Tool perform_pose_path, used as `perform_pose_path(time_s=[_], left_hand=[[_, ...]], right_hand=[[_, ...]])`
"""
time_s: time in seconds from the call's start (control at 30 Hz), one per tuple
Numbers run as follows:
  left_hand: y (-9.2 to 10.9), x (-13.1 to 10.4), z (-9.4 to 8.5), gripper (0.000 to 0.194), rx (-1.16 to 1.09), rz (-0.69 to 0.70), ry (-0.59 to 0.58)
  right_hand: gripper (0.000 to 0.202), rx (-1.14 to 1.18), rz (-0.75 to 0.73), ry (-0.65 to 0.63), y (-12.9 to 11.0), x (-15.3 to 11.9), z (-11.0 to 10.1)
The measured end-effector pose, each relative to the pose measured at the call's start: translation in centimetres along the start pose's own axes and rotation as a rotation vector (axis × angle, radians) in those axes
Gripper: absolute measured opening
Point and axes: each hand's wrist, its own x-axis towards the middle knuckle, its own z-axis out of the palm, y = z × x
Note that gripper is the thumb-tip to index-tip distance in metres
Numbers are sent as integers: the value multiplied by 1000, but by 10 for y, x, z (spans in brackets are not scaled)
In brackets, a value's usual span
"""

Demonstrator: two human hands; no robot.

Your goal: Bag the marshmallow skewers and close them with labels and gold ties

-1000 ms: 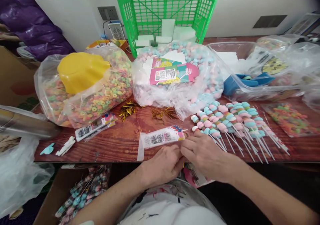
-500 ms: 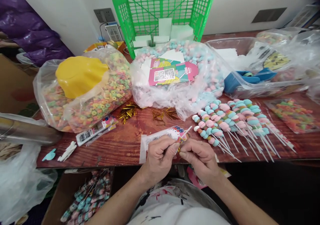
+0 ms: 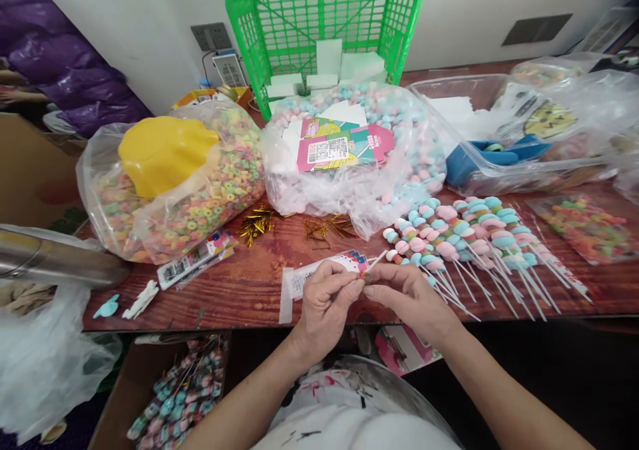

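Observation:
Above the table's front edge, my left hand [image 3: 329, 300] is closed in a pinch around the base of a white stick [image 3: 378, 261] that points up and right. My right hand [image 3: 407, 297] meets it there, thumb and forefinger pinched at a thin gold twist tie, mostly hidden by the fingers. Whatever else is on the stick lies hidden behind my hands. Flat printed clear bags [image 3: 304, 277] lie just behind my left hand. Marshmallow skewers [image 3: 459, 233] with pink and blue pieces lie in a pile right of my right hand. Gold twist ties [image 3: 257, 225] lie loose further back.
Big clear bags of gummy rings [image 3: 200, 217] and of marshmallows [image 3: 419, 150] stand behind. A green crate [image 3: 239, 30] is at the back, a clear plastic bin [image 3: 539, 174] at right, a steel flask [image 3: 54, 257] at left. Wrapped skewers fill a box [image 3: 120, 387] below.
Both hands have risen slightly and the stick has shifted a little up and right. My right hand's fingers have straightened somewhat. The camera view has shifted slightly.

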Motion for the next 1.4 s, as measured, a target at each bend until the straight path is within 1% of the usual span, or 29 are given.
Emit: perform_pose_path(time_s=[0.07, 0.17, 0.3, 0.4, 0.43, 0.47, 0.5, 0.57, 0.6, 0.63, 0.67, 0.7, 0.73, 0.77, 0.8, 0.87, 0.9, 0.93, 0.97, 1.03, 1.1, 1.17, 1.2, 1.23, 1.3, 1.33, 1.4], left_hand=[[-2, -2, 0, 17, 54, 76, -5], [-4, -2, 1, 20, 119, 168, -4], [-5, -1, 3, 24, 139, 207, -13], [-4, -1, 4, 21, 101, 157, 2], [-3, -1, 4, 19, 76, 102, 7], [-2, -1, 3, 19, 27, 14, 0], [0, 0, 1, 22, -57, -107, -22], [6, 3, -6, 36, -330, -421, -135], [10, 6, -11, 45, -491, -574, -216], [15, 9, -17, 55, -642, -694, -299], [19, 13, -22, 62, -765, -769, -369], [24, 18, -27, 66, -847, -799, -408], [29, 22, -30, 69, -893, -782, -403], [32, 26, -32, 71, -907, -724, -353], [34, 29, -33, 72, -892, -634, -273], [34, 33, -32, 73, -778, -422, -112], [32, 33, -30, 72, -702, -347, -85], [29, 31, -29, 70, -640, -319, -111], [27, 29, -28, 66, -606, -340, -171], [25, 22, -29, 62, -630, -472, -310], [26, 15, -31, 74, -708, -572, -385], [29, 8, -34, 87, -743, -597, -398], [29, 5, -34, 88, -745, -609, -392], [29, 3, -35, 84, -747, -630, -369], [26, 0, -35, 70, -726, -690, -278], [25, -1, -37, 62, -674, -702, -218], [26, -6, -47, 47, -508, -664, -98]], right_hand=[[26, 41, 62, -22, 4, 1, -2], [32, 45, 77, 47, 11, 1, -3], [28, -78, -47, 158, 14, 0, 2], [22, -213, -158, 213, 14, -1, 10], [21, -265, -191, 223, 14, -1, 11], [21, -326, -230, 229, 14, -1, 12], [20, -400, -280, 235, 15, 0, 11], [18, -622, -444, 245, 15, 1, 7], [17, -738, -541, 249, 16, 2, 4], [17, -841, -634, 250, 17, 2, 1], [17, -920, -711, 248, 18, 2, -1], [18, -971, -765, 244, 19, 2, -2], [19, -1002, -806, 238, 20, 2, -3], [19, -1025, -839, 226, 20, 2, -2], [20, -1049, -874, 210, 19, 1, 0], [25, -1041, -941, 183, 16, -1, 4], [26, -1004, -961, 184, 13, -3, 5], [27, -954, -966, 204, 9, -3, 5], [28, -904, -960, 236, 5, -4, 5], [28, -870, -945, 283, -3, -6, 1], [27, -938, -976, 288, -9, -7, -4], [25, -1060, -1034, 264, -11, -8, -6], [23, -1121, -1054, 250, -10, -7, -6], [21, -1177, -1065, 229, -8, -6, -4], [21, -1250, -1076, 169, 0, 1, 5], [22, -1265, -1101, 129, 4, 5, 11], [25, -1271, -1187, 30, 13, 15, 29]])
